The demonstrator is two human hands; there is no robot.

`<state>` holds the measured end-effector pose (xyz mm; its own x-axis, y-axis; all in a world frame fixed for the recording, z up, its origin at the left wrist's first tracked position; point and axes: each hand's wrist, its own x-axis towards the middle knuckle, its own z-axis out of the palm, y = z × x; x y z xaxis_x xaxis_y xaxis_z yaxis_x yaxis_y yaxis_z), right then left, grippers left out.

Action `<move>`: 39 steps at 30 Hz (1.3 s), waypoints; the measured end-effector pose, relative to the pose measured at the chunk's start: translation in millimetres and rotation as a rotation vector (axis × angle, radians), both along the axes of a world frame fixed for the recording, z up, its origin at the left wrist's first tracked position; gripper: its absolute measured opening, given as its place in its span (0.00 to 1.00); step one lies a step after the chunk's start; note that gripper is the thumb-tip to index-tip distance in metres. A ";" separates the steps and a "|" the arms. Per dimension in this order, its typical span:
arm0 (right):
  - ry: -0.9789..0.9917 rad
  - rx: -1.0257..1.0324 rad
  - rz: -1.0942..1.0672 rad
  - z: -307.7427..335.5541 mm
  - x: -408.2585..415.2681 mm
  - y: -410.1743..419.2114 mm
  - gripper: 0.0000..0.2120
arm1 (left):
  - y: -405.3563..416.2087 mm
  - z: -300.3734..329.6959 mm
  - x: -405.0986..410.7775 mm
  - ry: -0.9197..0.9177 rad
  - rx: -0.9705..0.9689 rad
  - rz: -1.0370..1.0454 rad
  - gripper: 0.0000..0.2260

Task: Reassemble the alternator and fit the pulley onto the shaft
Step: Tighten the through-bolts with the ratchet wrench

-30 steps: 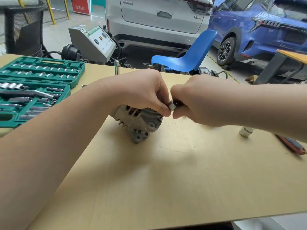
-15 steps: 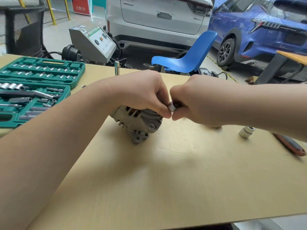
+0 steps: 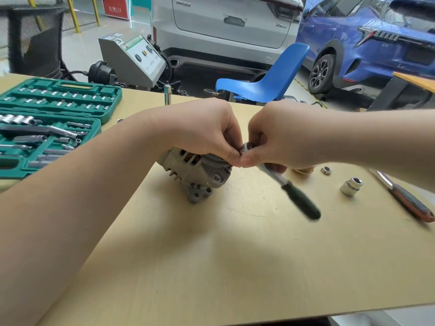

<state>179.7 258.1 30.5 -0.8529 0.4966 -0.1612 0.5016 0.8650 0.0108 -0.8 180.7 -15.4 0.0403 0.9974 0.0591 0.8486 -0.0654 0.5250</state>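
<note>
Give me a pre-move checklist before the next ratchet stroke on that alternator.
1. Alternator on the table, steadied by left hand: ok.
2. Ratchet head seated on the fastener: cannot tell, fingers cover it.
3. Right hand at the ratchet head, not on the green handle: not ok for a full stroke.
4. Swing path of the handle free of loose parts: ok; socket and nut lie further right.
5. Pulley fitted on the shaft: cannot tell, hidden by the hands.
</note>
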 end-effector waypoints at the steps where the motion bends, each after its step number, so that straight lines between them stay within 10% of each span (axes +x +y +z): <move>1: -0.035 0.211 0.166 -0.9 2.7 -0.8 0.15 | -0.3 0.5 0.1 0.000 -0.004 0.003 0.03; 6: -0.115 0.465 0.535 -1.3 12.3 4.8 0.11 | -1.4 2.1 0.8 -0.009 -0.021 -0.001 0.03; 14: 0.271 -0.538 -0.324 -6.9 4.8 -7.7 0.21 | -2.3 1.7 3.5 -0.017 -0.014 0.017 0.05; 29: 0.222 -0.138 -0.180 -4.4 15.0 -25.1 0.19 | -5.0 1.8 5.5 0.031 0.017 0.040 0.07; 39: -0.131 0.474 0.722 14.2 9.7 3.3 0.04 | -6.9 1.9 4.6 0.002 -0.022 0.026 0.02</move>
